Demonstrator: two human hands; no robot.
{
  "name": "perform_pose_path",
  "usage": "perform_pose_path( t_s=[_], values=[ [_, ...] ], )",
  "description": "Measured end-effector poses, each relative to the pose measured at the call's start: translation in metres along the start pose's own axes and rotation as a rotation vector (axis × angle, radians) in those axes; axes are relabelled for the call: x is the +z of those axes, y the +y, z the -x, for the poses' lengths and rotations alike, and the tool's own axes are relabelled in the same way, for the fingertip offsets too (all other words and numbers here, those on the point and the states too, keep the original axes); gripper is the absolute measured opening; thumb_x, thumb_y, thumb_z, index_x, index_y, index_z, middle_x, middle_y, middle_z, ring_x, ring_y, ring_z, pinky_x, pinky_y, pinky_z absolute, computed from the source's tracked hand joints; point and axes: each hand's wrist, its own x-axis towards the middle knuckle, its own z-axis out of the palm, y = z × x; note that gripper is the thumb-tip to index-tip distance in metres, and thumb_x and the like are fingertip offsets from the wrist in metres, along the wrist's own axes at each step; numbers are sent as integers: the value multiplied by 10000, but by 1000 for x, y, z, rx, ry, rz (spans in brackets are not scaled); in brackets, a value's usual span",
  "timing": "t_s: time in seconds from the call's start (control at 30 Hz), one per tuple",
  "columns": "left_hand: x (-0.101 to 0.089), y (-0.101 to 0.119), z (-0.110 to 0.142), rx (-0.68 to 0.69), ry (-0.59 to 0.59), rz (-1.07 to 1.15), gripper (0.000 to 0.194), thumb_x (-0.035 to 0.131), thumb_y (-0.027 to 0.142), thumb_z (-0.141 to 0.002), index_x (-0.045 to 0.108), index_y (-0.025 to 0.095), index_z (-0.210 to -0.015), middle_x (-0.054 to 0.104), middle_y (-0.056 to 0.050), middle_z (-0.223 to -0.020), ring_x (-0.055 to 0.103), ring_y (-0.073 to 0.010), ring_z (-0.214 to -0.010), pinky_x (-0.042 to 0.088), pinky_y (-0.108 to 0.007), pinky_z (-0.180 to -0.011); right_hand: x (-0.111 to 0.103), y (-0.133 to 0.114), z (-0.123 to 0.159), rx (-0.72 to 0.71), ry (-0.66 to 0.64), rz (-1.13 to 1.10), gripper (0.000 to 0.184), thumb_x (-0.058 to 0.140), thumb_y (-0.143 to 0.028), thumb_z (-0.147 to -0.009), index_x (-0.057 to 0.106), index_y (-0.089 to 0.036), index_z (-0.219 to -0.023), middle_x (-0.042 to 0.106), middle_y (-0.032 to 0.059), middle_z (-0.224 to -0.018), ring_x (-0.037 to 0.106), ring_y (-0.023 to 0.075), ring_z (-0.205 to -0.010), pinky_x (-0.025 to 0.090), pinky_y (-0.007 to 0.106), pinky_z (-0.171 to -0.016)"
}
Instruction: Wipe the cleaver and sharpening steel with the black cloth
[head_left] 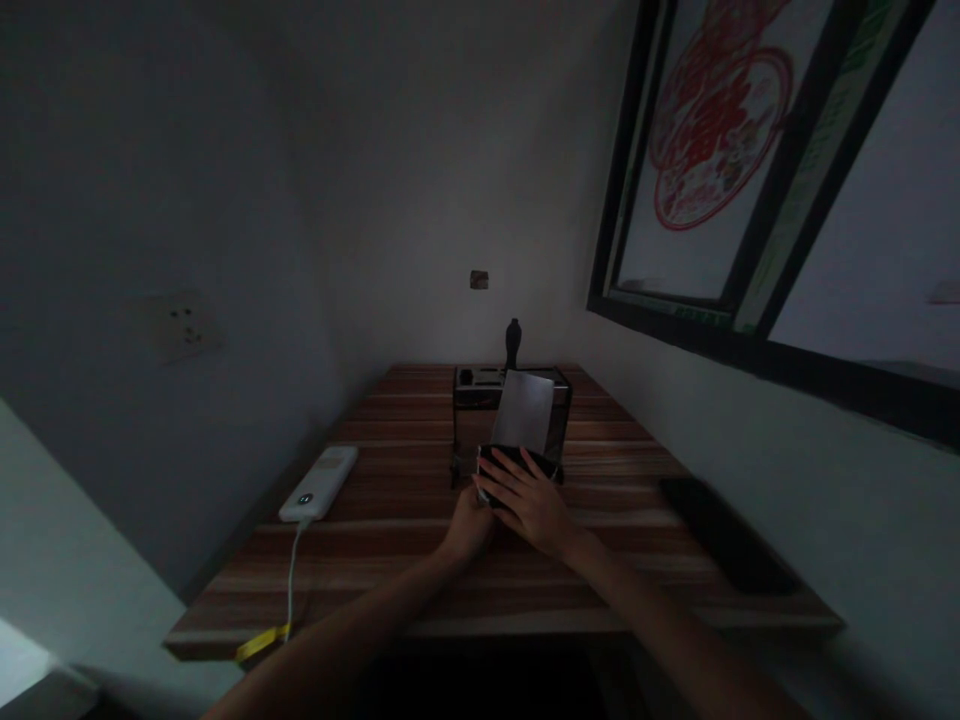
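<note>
Tilted slightly right, a broad, pale grey blade like a cleaver's (523,412) points up and away from me. My left hand (471,522) is closed low at its near end, where a handle would be; the grip itself is hidden. Across the lower blade lies a dark, cloth-like piece (493,458) with a pale left edge. My right hand (531,502) rests flat over this piece, its fingers stretched and a little apart. Just behind the blade stands a dark-framed knife rack (465,400), and a black knife handle (513,342) rises from its top.
The wood-striped table (375,575) runs to the back wall. On its left lies a white power bank (321,482) with a cable (292,575) and a yellow item (260,642) at the edge. A dark flat phone-like slab (727,535) lies on the right, near the wall and window frame (675,340).
</note>
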Motion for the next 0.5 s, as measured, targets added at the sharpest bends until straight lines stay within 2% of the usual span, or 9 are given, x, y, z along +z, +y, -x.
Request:
perform_pose_path(
  t_s=[0.2, 0.5],
  values=[
    [4, 12, 3, -55, 50, -73, 96, 513, 246, -662, 462, 165, -670, 407, 96, -393, 308, -38, -262, 243, -149, -286, -11, 15, -14, 61, 1, 36, 498, 397, -298, -890, 247, -249, -1362, 266, -1, -1429, 130, 209, -1338, 162, 509, -1068],
    [5, 19, 4, -51, 67, -76, 174, 578, 306, -657, 487, 158, -645, 409, 87, -431, 309, -40, -347, 248, -160, -351, -24, 42, -31, 60, 17, 87, 513, 400, -304, -887, 226, -264, -1368, 230, 2, -1441, 109, 213, -1341, 147, 510, -1068]
  ],
)
